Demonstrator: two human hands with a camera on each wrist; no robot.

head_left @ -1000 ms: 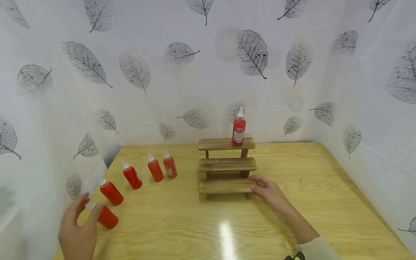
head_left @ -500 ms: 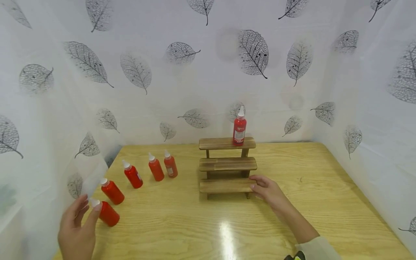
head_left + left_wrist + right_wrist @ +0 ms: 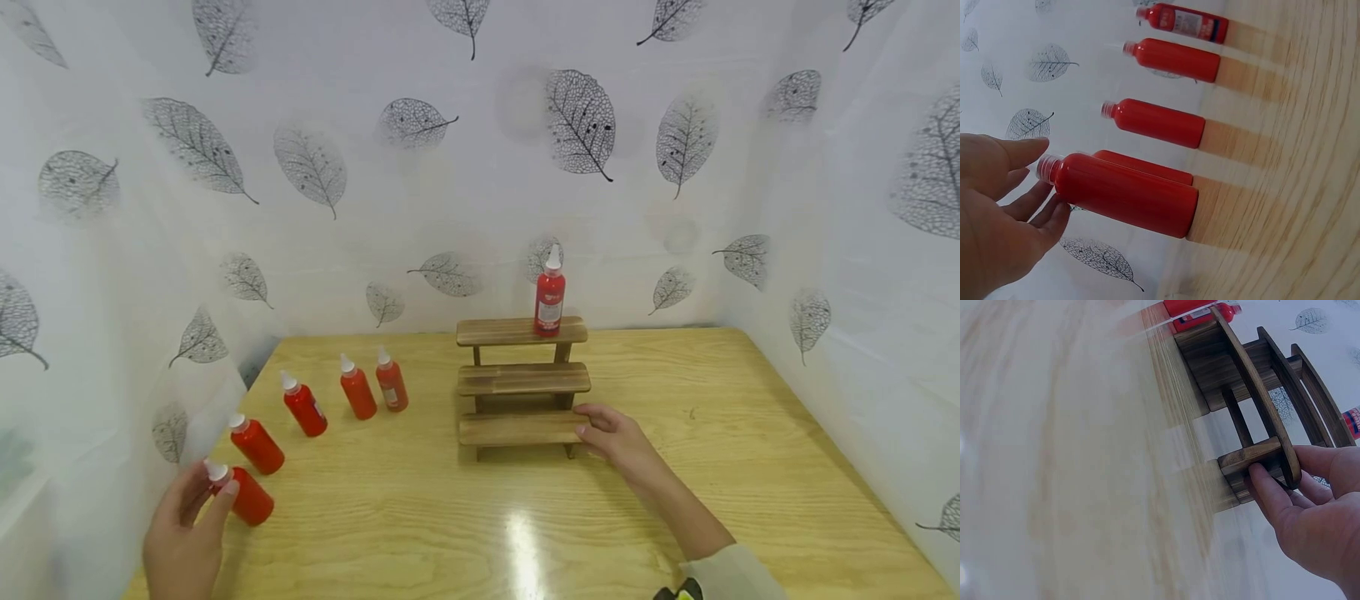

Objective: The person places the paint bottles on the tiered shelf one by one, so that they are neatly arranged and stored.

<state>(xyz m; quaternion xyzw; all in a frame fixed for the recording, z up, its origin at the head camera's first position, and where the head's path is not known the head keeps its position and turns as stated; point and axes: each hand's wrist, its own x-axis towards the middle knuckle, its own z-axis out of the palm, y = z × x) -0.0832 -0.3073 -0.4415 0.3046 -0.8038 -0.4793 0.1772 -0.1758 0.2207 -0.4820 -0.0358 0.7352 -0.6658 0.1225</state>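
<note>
My left hand (image 3: 185,533) is at the nearest red squeeze bottle (image 3: 252,497), which stands upright on the table. In the left wrist view its thumb and fingers lie on either side of the clear neck (image 3: 1048,168), with a small gap at the thumb. My right hand (image 3: 624,446) holds the right end of the lowest step of a three-step wooden display stand (image 3: 517,428). The right wrist view shows the thumb and fingers about that step's end (image 3: 1285,464). Another red bottle (image 3: 550,305) with a white nozzle stands on the top step.
Several more red bottles (image 3: 303,408) stand in a slanting row on the left of the wooden table (image 3: 420,533). A white sheet with leaf prints (image 3: 450,192) hangs behind the table and along both sides.
My left hand has moved slightly right and closer in, its fingers and thumb now at the nearest bottle's neck. The right hand stays on the stand, and the bottles have not moved.
</note>
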